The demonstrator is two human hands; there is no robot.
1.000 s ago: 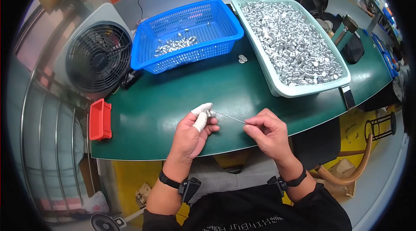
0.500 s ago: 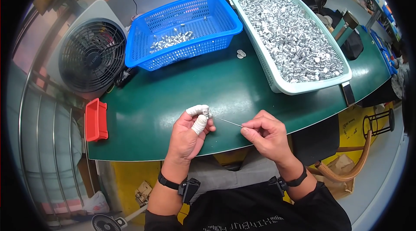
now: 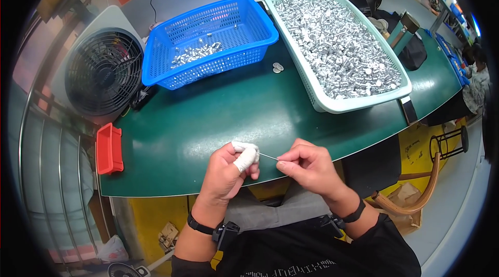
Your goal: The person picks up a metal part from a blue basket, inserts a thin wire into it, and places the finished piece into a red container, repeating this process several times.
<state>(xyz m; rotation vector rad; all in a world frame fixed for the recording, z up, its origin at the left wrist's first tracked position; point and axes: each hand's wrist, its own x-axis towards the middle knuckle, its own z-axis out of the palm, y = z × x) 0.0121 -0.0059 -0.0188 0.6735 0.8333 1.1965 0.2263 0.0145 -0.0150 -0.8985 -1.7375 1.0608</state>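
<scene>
White wrapping covers the thumb and index finger of my left hand (image 3: 228,170), which is closed in a pinch over the front of the table. A small silvery metal part sits between those fingertips, almost wholly hidden now. My right hand (image 3: 309,168) grips a thin metal rod (image 3: 268,156) between thumb and forefinger. The rod's far end reaches the left fingertips; its tip is hidden there.
A blue basket (image 3: 208,64) with some small metal parts stands at the back left. Beside it, a pale green basket (image 3: 345,104) is heaped with similar parts. Small discs (image 3: 277,67) lie between them on the green table (image 3: 208,121). A red tray (image 3: 109,149) and a fan (image 3: 104,71) are left.
My hands have come closer together, and less of the rod shows between them. The left thumb now covers the small part more. The whole view has shifted slightly.
</scene>
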